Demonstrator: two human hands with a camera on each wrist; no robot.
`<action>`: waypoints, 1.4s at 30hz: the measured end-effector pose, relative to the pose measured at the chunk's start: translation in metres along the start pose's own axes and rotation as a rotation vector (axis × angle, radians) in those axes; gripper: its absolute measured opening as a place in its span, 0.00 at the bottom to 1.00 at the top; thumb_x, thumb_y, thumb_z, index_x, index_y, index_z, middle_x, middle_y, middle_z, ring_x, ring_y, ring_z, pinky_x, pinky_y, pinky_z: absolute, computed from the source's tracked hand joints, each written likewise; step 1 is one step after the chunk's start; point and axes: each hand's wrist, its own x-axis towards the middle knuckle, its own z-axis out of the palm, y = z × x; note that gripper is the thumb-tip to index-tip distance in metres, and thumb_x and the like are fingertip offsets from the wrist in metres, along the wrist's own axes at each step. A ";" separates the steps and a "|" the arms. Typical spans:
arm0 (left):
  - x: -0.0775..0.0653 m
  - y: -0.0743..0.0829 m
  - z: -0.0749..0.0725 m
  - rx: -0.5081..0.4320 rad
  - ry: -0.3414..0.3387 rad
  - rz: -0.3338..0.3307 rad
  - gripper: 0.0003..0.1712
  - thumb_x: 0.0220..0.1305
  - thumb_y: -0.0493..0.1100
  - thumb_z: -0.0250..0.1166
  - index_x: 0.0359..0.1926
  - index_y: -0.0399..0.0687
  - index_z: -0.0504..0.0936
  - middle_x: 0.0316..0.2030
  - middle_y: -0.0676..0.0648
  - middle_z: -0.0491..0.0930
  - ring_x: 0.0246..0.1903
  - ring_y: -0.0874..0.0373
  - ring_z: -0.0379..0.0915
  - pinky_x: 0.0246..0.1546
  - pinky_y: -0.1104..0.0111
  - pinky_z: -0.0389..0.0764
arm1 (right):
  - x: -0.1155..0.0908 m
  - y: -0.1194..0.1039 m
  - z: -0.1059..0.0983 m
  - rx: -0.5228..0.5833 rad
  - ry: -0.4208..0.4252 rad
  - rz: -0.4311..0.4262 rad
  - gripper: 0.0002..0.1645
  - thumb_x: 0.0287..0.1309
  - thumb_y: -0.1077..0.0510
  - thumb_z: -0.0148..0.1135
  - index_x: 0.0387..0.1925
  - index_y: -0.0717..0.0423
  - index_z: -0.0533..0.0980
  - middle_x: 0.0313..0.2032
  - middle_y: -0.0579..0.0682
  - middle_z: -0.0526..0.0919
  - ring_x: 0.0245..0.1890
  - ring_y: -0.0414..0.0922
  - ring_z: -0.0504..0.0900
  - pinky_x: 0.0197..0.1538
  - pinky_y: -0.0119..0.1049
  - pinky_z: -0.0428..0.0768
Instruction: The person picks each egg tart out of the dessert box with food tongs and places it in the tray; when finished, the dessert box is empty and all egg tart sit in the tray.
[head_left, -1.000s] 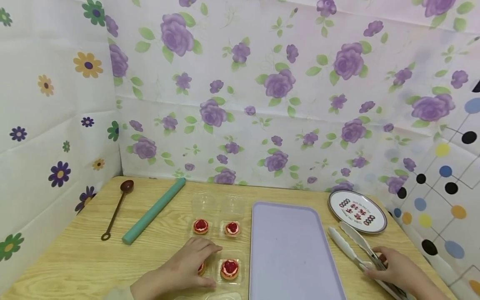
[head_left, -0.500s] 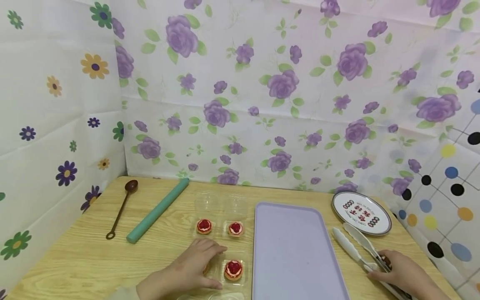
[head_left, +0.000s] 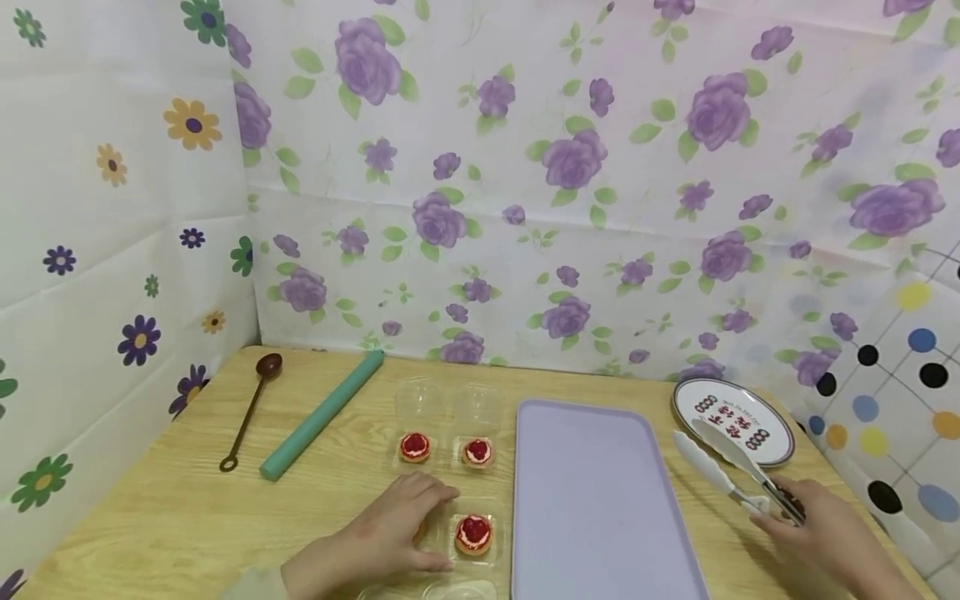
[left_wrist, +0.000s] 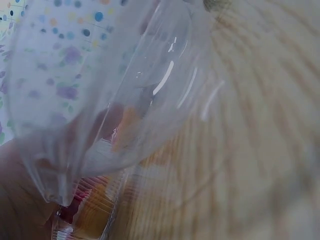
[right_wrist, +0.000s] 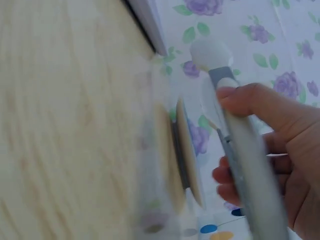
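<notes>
My left hand (head_left: 390, 525) spans a clear plastic box, thumb on its near side and fingers on its far side. Only a sliver of the tart (head_left: 421, 531) inside shows past the fingers. Close to the left wrist camera, the box's raised clear lid (left_wrist: 165, 95) covers much of the hand; a red-topped tart (left_wrist: 92, 210) shows below. My right hand (head_left: 828, 525) grips white-tipped metal tongs (head_left: 738, 467) above the table at the right. In the right wrist view the thumb presses along the tongs (right_wrist: 250, 150), fingers curled beneath.
More red-topped tarts (head_left: 474, 535) sit in open clear boxes left of a lilac tray (head_left: 592, 500). A printed oval plate (head_left: 780, 442) stands at back right. At left lie a green rod (head_left: 322, 417) and a brown spoon (head_left: 247, 412). Patterned cloth walls (head_left: 510, 250) enclose the table.
My right hand has lifted the tongs off the table, and a shadow now shows under them. The left hand keeps its place at the box; the head view has shifted slightly.
</notes>
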 end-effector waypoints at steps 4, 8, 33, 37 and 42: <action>0.000 0.000 -0.001 0.008 0.007 0.017 0.43 0.49 0.65 0.70 0.61 0.48 0.72 0.54 0.53 0.75 0.57 0.56 0.68 0.62 0.57 0.70 | 0.000 -0.010 -0.010 -0.038 0.115 -0.024 0.37 0.47 0.44 0.73 0.50 0.67 0.77 0.33 0.60 0.81 0.29 0.49 0.76 0.28 0.43 0.73; 0.001 0.000 -0.001 0.005 0.003 0.026 0.43 0.50 0.66 0.69 0.61 0.47 0.72 0.55 0.53 0.76 0.57 0.56 0.69 0.62 0.57 0.70 | -0.001 -0.022 -0.021 -0.057 0.120 -0.019 0.44 0.47 0.41 0.72 0.54 0.72 0.73 0.41 0.69 0.80 0.33 0.56 0.79 0.32 0.51 0.77; 0.002 0.000 0.000 0.021 0.026 0.033 0.42 0.48 0.63 0.72 0.61 0.47 0.72 0.53 0.52 0.76 0.56 0.56 0.69 0.61 0.58 0.70 | -0.019 -0.158 -0.055 0.028 0.239 -0.477 0.37 0.39 0.49 0.78 0.55 0.51 0.77 0.47 0.44 0.80 0.29 0.24 0.69 0.27 0.26 0.72; 0.001 -0.001 0.001 0.029 0.033 0.046 0.42 0.49 0.65 0.70 0.60 0.47 0.73 0.52 0.52 0.76 0.55 0.56 0.69 0.61 0.58 0.71 | -0.016 -0.171 -0.051 0.037 0.241 -0.542 0.36 0.39 0.48 0.78 0.54 0.52 0.78 0.47 0.40 0.80 0.34 0.25 0.72 0.31 0.23 0.73; 0.000 -0.002 0.001 0.025 0.024 0.044 0.43 0.49 0.66 0.70 0.61 0.47 0.72 0.53 0.52 0.76 0.56 0.56 0.69 0.62 0.58 0.70 | -0.019 -0.180 -0.043 0.130 0.201 -0.599 0.37 0.40 0.52 0.78 0.55 0.56 0.77 0.48 0.45 0.79 0.37 0.25 0.74 0.29 0.20 0.76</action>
